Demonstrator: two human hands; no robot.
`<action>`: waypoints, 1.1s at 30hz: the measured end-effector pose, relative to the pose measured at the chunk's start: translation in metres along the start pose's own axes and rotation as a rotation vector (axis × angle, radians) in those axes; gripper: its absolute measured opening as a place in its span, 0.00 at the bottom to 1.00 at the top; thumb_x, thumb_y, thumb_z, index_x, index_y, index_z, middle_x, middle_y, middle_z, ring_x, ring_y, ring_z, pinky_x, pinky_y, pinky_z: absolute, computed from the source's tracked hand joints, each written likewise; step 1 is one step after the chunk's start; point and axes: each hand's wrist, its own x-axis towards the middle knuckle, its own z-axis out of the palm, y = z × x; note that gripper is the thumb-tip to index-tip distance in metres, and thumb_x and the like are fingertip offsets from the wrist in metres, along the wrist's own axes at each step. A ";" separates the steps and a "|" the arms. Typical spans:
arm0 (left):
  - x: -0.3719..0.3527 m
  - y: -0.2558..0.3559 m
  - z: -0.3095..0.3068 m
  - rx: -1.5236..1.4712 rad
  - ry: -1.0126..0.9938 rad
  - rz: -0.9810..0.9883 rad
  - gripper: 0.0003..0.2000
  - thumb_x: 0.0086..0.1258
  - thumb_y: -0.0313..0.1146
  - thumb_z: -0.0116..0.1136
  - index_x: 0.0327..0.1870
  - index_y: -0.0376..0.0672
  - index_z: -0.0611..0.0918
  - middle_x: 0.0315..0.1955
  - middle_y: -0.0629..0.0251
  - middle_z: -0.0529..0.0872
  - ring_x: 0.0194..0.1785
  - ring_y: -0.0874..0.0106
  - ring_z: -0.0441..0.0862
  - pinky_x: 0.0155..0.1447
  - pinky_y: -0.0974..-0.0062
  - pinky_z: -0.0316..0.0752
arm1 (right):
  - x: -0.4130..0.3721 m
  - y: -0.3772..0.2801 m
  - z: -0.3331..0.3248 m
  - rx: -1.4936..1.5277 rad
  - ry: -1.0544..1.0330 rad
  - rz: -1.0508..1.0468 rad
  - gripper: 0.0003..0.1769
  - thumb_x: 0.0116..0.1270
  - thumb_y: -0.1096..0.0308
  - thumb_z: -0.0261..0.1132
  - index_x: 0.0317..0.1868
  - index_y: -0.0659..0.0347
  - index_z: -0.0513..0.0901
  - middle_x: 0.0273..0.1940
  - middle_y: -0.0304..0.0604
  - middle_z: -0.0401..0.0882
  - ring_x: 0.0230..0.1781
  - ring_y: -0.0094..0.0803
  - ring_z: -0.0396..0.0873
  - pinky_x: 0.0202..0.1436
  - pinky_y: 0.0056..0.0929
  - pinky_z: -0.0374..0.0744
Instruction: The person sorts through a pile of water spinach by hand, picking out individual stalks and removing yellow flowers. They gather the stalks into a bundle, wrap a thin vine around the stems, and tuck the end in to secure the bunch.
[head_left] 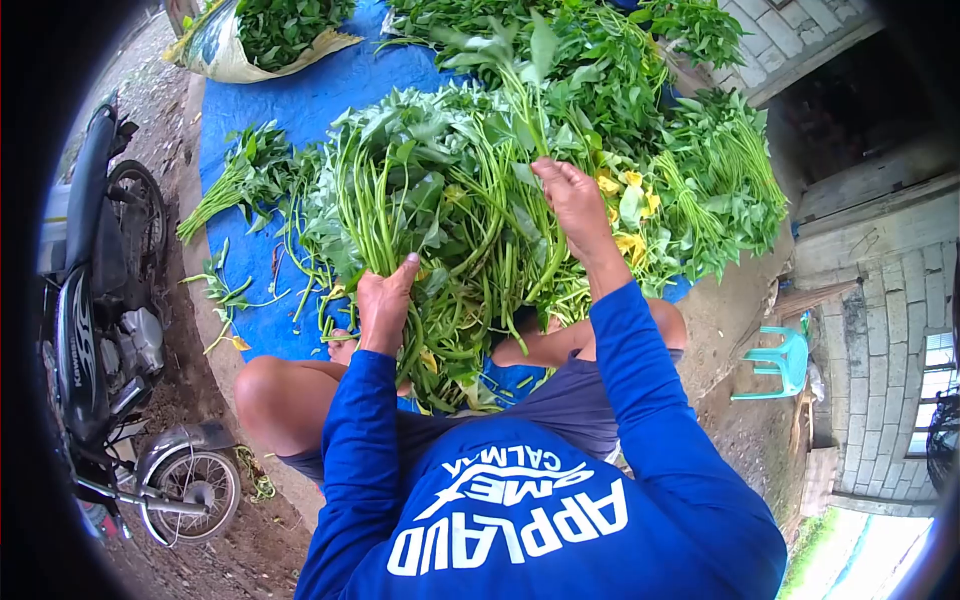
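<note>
And here's the left hand, closed around the lower stems of a bunch, thumb up along the near side, the long green stalks rising from the fist and fanning into leaves beyond it. Over to the right hand, higher and farther out, its fingers clamped together on a sprig whose stems stand up out of the grip, leafy tops slightly blurred. Between the two hands, and spilling below them toward the crossed legs, a thick pile of leaves and tangled stems! Just right of the right hand, yellow leaves dot the greens; farther right of that grip lies a bundle, stems lined up side by side. Swing out beyond the left hand, to its left, and there's a smaller bundle on the blue tarp, with loose stems nearer the fist. Far beyond that same hand, a sack holds more leaves. Well off to its left, a motorbike stands beside the tarp, while a green chair sits well right of the right hand, near a block wall.
</note>
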 end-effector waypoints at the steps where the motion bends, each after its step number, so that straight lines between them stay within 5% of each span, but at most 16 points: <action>1: 0.000 0.000 0.006 -0.069 0.029 0.020 0.17 0.76 0.40 0.75 0.55 0.35 0.90 0.40 0.70 0.92 0.39 0.79 0.81 0.46 0.73 0.77 | 0.002 -0.011 -0.001 0.132 -0.053 0.112 0.17 0.83 0.57 0.69 0.55 0.63 0.90 0.36 0.29 0.83 0.36 0.17 0.76 0.41 0.23 0.77; 5: -0.003 0.002 0.007 -0.106 -0.021 0.029 0.17 0.76 0.39 0.75 0.57 0.36 0.90 0.42 0.69 0.93 0.40 0.78 0.83 0.48 0.73 0.78 | -0.006 -0.015 -0.002 0.250 -0.227 0.223 0.14 0.83 0.59 0.70 0.54 0.62 0.91 0.36 0.28 0.82 0.30 0.15 0.74 0.38 0.20 0.75; 8: -0.003 -0.001 0.012 -0.083 0.024 0.095 0.17 0.76 0.38 0.75 0.58 0.37 0.90 0.44 0.69 0.94 0.42 0.77 0.85 0.50 0.73 0.79 | -0.012 -0.014 0.008 -0.056 -0.263 0.117 0.12 0.81 0.62 0.72 0.52 0.63 0.90 0.36 0.29 0.84 0.31 0.16 0.75 0.38 0.20 0.76; 20: -0.003 -0.007 0.014 0.108 0.083 0.150 0.18 0.73 0.43 0.76 0.53 0.37 0.91 0.40 0.59 0.96 0.41 0.70 0.91 0.50 0.67 0.83 | -0.020 -0.015 0.021 -0.563 -0.100 -0.018 0.18 0.65 0.64 0.73 0.52 0.64 0.88 0.32 0.41 0.88 0.31 0.24 0.83 0.39 0.30 0.82; 25: -0.007 0.000 0.016 0.252 0.112 0.195 0.19 0.73 0.45 0.76 0.54 0.40 0.91 0.41 0.55 0.96 0.43 0.61 0.92 0.52 0.62 0.83 | -0.032 -0.036 0.047 -0.882 0.018 -0.192 0.22 0.67 0.58 0.70 0.57 0.63 0.90 0.42 0.57 0.92 0.42 0.56 0.91 0.51 0.48 0.87; 28: -0.015 0.007 0.019 0.267 0.085 0.227 0.21 0.76 0.49 0.74 0.57 0.39 0.90 0.40 0.60 0.95 0.42 0.69 0.90 0.52 0.65 0.82 | -0.028 -0.024 0.075 -0.895 -0.047 -0.180 0.22 0.69 0.58 0.71 0.57 0.64 0.89 0.45 0.60 0.92 0.44 0.55 0.92 0.54 0.47 0.88; 29: -0.017 0.011 0.020 0.207 0.047 0.246 0.22 0.77 0.52 0.74 0.54 0.39 0.91 0.39 0.62 0.95 0.41 0.70 0.88 0.49 0.66 0.82 | -0.024 -0.011 0.083 -0.845 -0.233 -0.164 0.24 0.68 0.57 0.74 0.59 0.65 0.89 0.48 0.63 0.92 0.46 0.55 0.92 0.57 0.46 0.88; 32: -0.014 0.009 0.019 -0.104 -0.149 0.187 0.23 0.79 0.54 0.73 0.53 0.39 0.91 0.37 0.68 0.93 0.41 0.77 0.85 0.47 0.72 0.80 | -0.032 0.013 0.112 -0.234 -0.482 0.357 0.25 0.76 0.64 0.75 0.67 0.69 0.86 0.45 0.45 0.92 0.40 0.31 0.91 0.40 0.32 0.91; 33: -0.020 0.014 0.021 -0.192 -0.130 0.211 0.23 0.78 0.53 0.74 0.53 0.38 0.91 0.38 0.70 0.92 0.39 0.79 0.83 0.45 0.74 0.80 | -0.032 0.019 0.117 -0.135 -0.474 0.397 0.27 0.76 0.64 0.75 0.68 0.71 0.84 0.46 0.45 0.92 0.40 0.30 0.90 0.40 0.31 0.91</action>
